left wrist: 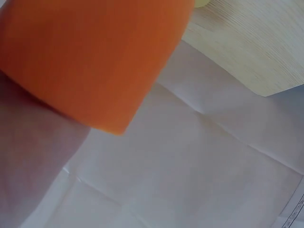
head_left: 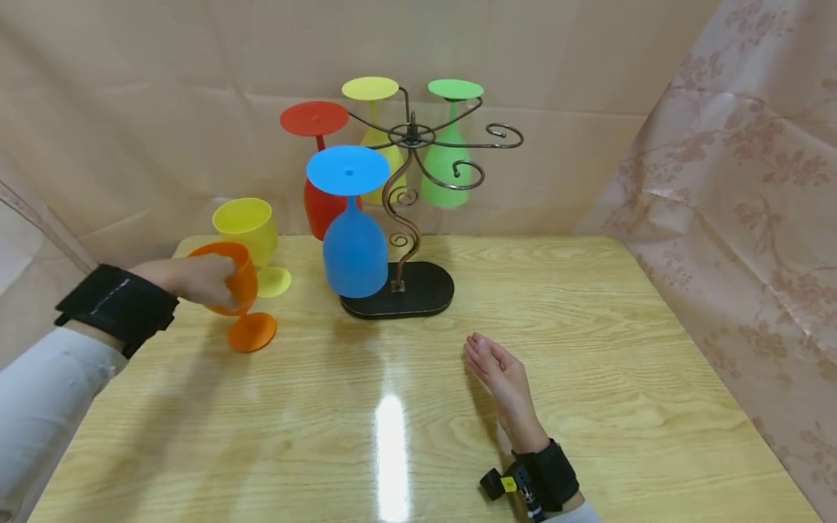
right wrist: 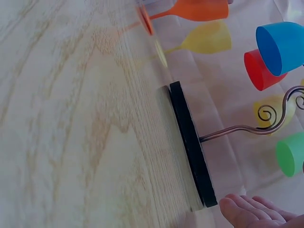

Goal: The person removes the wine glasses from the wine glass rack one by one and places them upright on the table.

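Observation:
My left hand (head_left: 203, 282) grips an orange plastic goblet (head_left: 245, 285) around its bowl, at the table's left side. The goblet's mouth faces up and its round foot is close to the tabletop. In the left wrist view, the orange bowl (left wrist: 102, 57) fills the upper left and hides most of the fingers. Just behind stands a yellow goblet (head_left: 251, 225), upright. My right hand (head_left: 500, 378) is near the table's middle right, fingers straight and together, holding nothing. From the right wrist, its fingertips (right wrist: 232, 209) appear beside the rack's black base (right wrist: 190, 142).
A metal goblet rack (head_left: 413, 136) stands mid-table at the back. Upside down on it hang blue (head_left: 355, 247), red (head_left: 320, 207), yellow (head_left: 373, 138) and green (head_left: 447, 171) goblets. Its two right-hand curled arms (head_left: 503, 138) hold no goblet. Cloth (head_left: 745, 218) surrounds the table.

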A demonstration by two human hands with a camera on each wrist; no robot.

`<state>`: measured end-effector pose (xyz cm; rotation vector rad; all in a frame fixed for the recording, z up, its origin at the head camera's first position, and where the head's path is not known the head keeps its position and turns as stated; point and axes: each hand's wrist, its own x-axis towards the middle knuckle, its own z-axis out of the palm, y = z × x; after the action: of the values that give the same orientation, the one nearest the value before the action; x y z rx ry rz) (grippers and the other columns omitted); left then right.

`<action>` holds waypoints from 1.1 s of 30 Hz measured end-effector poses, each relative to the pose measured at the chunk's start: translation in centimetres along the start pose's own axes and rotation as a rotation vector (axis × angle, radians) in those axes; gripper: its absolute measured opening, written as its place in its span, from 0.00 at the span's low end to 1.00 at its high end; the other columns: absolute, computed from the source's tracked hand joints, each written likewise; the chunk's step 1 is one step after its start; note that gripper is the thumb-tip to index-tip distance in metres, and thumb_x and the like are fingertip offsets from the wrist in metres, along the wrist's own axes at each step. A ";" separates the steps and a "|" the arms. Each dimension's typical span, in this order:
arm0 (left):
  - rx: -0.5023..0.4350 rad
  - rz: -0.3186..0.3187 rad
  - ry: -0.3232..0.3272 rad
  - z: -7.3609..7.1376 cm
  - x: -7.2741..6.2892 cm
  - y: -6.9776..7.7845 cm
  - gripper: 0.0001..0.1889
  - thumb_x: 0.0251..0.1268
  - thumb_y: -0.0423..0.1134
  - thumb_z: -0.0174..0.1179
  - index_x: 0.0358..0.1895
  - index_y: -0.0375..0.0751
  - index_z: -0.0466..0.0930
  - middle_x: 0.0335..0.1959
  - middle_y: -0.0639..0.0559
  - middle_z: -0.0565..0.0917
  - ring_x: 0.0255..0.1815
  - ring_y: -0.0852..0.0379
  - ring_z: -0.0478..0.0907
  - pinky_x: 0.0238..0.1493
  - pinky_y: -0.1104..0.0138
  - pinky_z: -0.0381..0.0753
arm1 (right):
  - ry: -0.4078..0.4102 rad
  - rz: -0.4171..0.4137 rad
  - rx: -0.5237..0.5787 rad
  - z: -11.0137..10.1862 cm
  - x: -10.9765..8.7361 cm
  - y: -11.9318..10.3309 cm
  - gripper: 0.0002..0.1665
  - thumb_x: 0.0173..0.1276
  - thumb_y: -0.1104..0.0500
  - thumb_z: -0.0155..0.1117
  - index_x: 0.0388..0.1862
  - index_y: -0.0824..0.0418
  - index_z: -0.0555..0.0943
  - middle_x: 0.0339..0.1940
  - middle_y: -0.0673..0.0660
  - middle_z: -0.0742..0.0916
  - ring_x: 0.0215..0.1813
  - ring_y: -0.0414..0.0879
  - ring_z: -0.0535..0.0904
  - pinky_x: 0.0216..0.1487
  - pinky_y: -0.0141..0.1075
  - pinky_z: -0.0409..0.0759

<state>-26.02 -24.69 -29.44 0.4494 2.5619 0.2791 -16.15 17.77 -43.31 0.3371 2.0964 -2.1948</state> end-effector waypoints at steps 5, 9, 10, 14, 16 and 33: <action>0.005 0.000 -0.007 0.0 0.2 0.1 0.12 0.49 0.37 0.61 0.35 0.35 0.72 0.26 0.52 0.70 0.31 0.54 0.68 0.33 0.67 0.64 | -0.002 -0.012 0.003 -0.1 0.0 0.0 0.32 0.75 0.49 0.50 0.69 0.68 0.66 0.69 0.65 0.73 0.69 0.55 0.72 0.65 0.39 0.74; 0.005 0.003 -0.009 0.1 0.3 0.0 0.11 0.49 0.37 0.61 0.33 0.36 0.72 0.26 0.52 0.69 0.30 0.54 0.68 0.33 0.67 0.64 | 0.006 -0.007 -0.002 -0.2 -0.1 -0.1 0.32 0.75 0.48 0.50 0.69 0.67 0.67 0.69 0.64 0.74 0.69 0.54 0.72 0.65 0.39 0.74; 0.000 0.003 -0.013 0.1 0.3 -0.1 0.11 0.49 0.37 0.61 0.33 0.36 0.72 0.25 0.52 0.69 0.30 0.54 0.68 0.33 0.67 0.63 | 0.008 -0.003 0.001 -0.2 0.0 -0.1 0.31 0.75 0.48 0.50 0.69 0.67 0.67 0.69 0.64 0.74 0.69 0.53 0.72 0.65 0.39 0.74; -0.003 0.001 -0.013 0.3 0.5 -0.4 0.11 0.49 0.37 0.61 0.32 0.36 0.72 0.25 0.52 0.68 0.29 0.54 0.67 0.32 0.67 0.63 | 0.011 -0.004 0.004 -0.2 0.0 -0.1 0.32 0.75 0.48 0.50 0.69 0.68 0.67 0.69 0.65 0.74 0.69 0.54 0.72 0.65 0.39 0.74; 0.002 0.001 -0.008 0.3 0.5 -0.3 0.11 0.49 0.38 0.62 0.32 0.36 0.72 0.25 0.52 0.68 0.29 0.54 0.67 0.32 0.67 0.63 | 0.011 -0.007 0.005 -0.2 -0.1 -0.1 0.33 0.75 0.48 0.50 0.68 0.69 0.67 0.69 0.65 0.74 0.69 0.54 0.72 0.65 0.39 0.74; 0.268 0.032 0.452 -3.1 -7.7 7.1 0.26 0.58 0.47 0.65 0.54 0.31 0.79 0.22 0.47 0.81 0.19 0.53 0.69 0.24 0.63 0.72 | -0.414 -0.297 -0.862 -4.6 2.4 -9.7 0.28 0.72 0.49 0.56 0.63 0.65 0.74 0.59 0.65 0.82 0.59 0.57 0.81 0.57 0.45 0.81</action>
<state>-19.56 -21.34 -21.27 0.5803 3.0543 0.0484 -20.13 23.10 -34.53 -0.4725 2.6481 -1.0959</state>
